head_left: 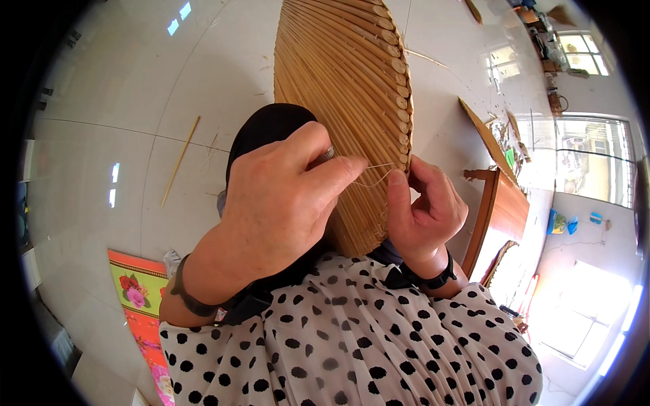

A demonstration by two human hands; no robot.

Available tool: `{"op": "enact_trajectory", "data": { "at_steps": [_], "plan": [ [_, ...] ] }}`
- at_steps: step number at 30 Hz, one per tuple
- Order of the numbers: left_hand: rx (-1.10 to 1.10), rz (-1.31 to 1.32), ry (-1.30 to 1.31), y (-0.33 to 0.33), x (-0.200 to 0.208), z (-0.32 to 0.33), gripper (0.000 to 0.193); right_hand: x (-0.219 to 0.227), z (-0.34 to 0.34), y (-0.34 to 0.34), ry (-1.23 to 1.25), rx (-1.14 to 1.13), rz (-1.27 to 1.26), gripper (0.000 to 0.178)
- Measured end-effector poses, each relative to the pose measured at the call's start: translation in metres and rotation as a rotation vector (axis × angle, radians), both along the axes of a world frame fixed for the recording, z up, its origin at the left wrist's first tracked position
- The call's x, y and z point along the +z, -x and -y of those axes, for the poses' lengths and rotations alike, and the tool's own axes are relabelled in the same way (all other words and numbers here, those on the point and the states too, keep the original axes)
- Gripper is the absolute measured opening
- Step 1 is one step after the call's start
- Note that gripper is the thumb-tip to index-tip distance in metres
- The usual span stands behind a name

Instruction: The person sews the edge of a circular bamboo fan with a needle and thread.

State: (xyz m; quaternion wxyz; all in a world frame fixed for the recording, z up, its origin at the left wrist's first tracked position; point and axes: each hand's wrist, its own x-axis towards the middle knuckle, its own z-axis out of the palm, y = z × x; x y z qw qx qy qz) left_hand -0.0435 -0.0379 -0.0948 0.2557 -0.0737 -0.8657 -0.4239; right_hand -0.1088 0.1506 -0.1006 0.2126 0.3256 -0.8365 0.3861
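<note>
Ribbed fan (325,68) between left hand (281,186), pinched on thread (380,166), and right hand (431,210), pinched on the rim (408,108). Far stretch of rim apparently bound; between hands, thread looped slack, so probably unfinished; nearer rim partly hidden, impossible to tell.

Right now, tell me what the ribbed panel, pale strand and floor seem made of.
Ribbed panel: dried plant stalks or leaves, perhaps, satin-finished, given tan ribs and rounded ends. Pale strand: likely thread, being thin and looped; finish unclear. Floor: probably glossy tile, given reflections and seams.
</note>
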Motion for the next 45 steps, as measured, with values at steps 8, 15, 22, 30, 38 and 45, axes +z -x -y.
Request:
{"op": "enact_trajectory", "data": {
  "at_steps": [8,15,22,30,38,45],
  "plan": [
    [0.013,-0.002,0.019,0.000,0.000,-0.001,0.028,0.000,-0.001,0.000,-0.007,-0.001,0.005,0.022],
    [0.018,-0.008,0.004,-0.001,0.003,-0.001,0.027,-0.001,-0.001,0.001,0.002,0.003,-0.007,0.022],
    [0.011,-0.009,0.020,-0.001,0.003,-0.002,0.027,-0.001,0.000,0.001,0.007,0.004,-0.016,0.022],
    [-0.015,-0.045,0.057,0.004,0.008,-0.005,0.024,0.005,0.004,-0.002,0.026,0.016,0.011,0.023],
    [-0.032,0.089,0.084,-0.001,0.018,0.000,0.019,-0.001,0.013,0.001,0.151,0.098,0.018,0.029],
    [-0.070,0.332,0.085,-0.006,0.031,0.012,0.011,-0.015,0.010,0.008,0.316,0.258,0.132,0.038]
  ]
}}
